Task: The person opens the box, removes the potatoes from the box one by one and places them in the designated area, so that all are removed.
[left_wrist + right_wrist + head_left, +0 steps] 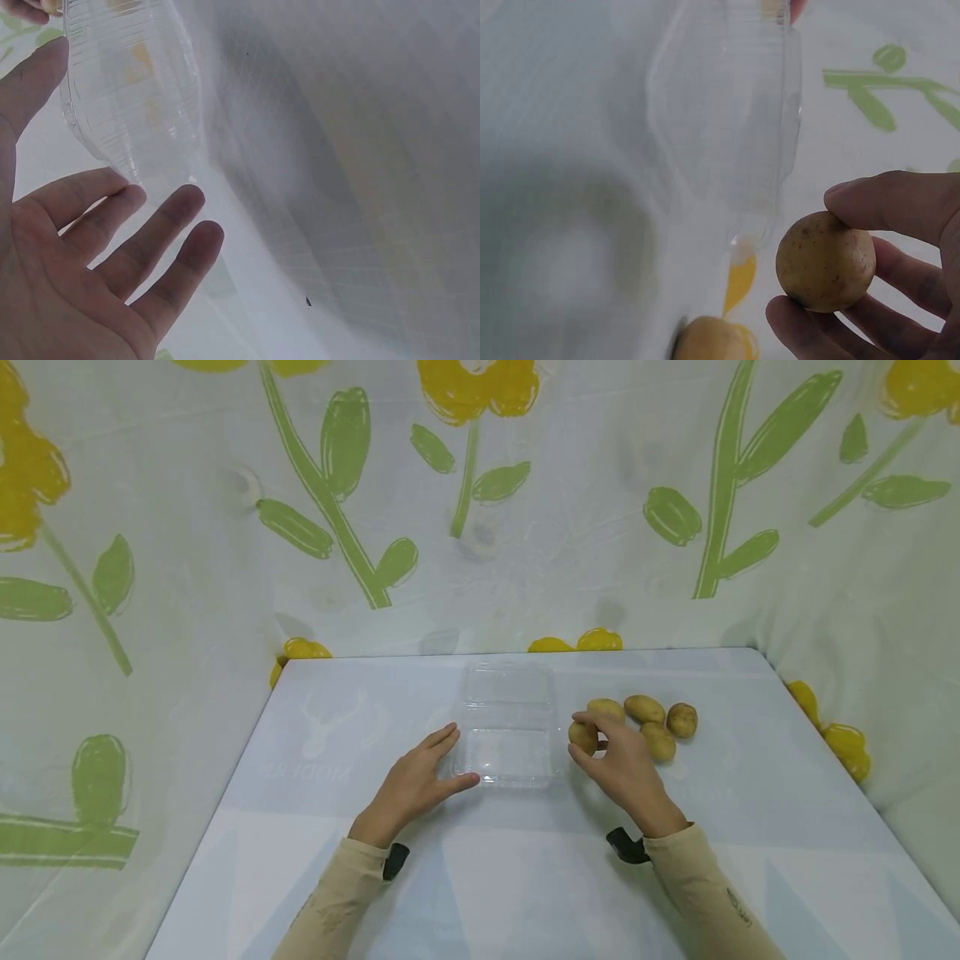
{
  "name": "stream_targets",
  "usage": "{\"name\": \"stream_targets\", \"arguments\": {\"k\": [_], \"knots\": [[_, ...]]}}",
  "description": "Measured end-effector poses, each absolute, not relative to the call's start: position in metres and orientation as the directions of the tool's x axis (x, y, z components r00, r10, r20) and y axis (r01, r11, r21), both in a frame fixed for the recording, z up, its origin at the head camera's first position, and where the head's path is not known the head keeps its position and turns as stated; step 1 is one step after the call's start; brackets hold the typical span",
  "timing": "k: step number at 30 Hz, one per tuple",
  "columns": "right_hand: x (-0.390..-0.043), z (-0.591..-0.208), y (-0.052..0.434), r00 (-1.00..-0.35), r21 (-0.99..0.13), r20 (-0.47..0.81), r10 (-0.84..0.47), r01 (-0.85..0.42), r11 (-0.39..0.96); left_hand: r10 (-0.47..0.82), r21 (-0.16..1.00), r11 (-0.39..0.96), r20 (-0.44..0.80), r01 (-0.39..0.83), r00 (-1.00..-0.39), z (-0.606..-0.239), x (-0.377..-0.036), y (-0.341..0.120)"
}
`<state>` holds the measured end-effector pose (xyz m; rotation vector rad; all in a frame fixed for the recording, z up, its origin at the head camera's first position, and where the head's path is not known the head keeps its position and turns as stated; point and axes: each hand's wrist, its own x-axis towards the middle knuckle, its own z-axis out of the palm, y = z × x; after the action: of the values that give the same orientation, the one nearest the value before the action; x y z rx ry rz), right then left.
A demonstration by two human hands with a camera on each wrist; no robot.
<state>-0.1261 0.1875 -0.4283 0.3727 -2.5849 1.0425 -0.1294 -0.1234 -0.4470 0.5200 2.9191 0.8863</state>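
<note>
A clear plastic clamshell box (512,756) lies opened on the table, its lid (507,683) folded back toward the far edge. My left hand (420,783) is at the box's left side, fingers spread and nearly straight; in the left wrist view the fingertips (184,202) are at the clear wall. Just right of the box, my right hand (622,768) pinches a small round potato (825,261) between thumb and fingers. Several more potatoes (660,742) lie in a group beyond and to the right of that hand.
The white table (480,877) has pale printed shapes and a faint deer logo (326,722) at left. A curtain with printed flowers (480,468) hangs close around its back and sides. Black straps (627,846) sit at both wrists.
</note>
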Motion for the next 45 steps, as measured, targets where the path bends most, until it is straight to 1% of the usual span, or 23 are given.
{"name": "stream_targets", "arguments": {"k": [6, 16, 25, 35, 41, 45], "knots": [[-0.118, -0.434, 0.207, -0.918, -0.649, 0.389, -0.074, -0.33, 0.685, 0.335, 0.547, 0.778, 0.052, 0.308, -0.941, -0.448, -0.13, -0.124], [-0.105, -0.438, 0.239, -0.898, -0.569, 0.44, -0.013, -0.29, 0.769, 0.337, 0.53, 0.788, 0.057, 0.314, -0.94, -0.448, -0.131, -0.124], [-0.096, -0.441, 0.261, -0.908, -0.54, 0.416, 0.05, -0.203, 0.817, 0.34, 0.538, 0.783, 0.053, 0.314, -0.939, -0.45, -0.13, -0.125], [-0.086, -0.452, 0.279, -0.903, -0.51, 0.427, 0.044, -0.2, 0.836, 0.341, 0.534, 0.783, 0.06, 0.319, -0.938, -0.45, -0.131, -0.126], [-0.083, -0.456, 0.282, -0.915, -0.506, 0.403, 0.035, -0.191, 0.841, 0.335, 0.546, 0.777, 0.062, 0.313, -0.94, -0.45, -0.131, -0.125], [-0.081, -0.458, 0.284, -0.925, -0.529, 0.378, 0.042, -0.179, 0.829, 0.334, 0.548, 0.776, 0.064, 0.313, -0.94, -0.45, -0.131, -0.125]]}}
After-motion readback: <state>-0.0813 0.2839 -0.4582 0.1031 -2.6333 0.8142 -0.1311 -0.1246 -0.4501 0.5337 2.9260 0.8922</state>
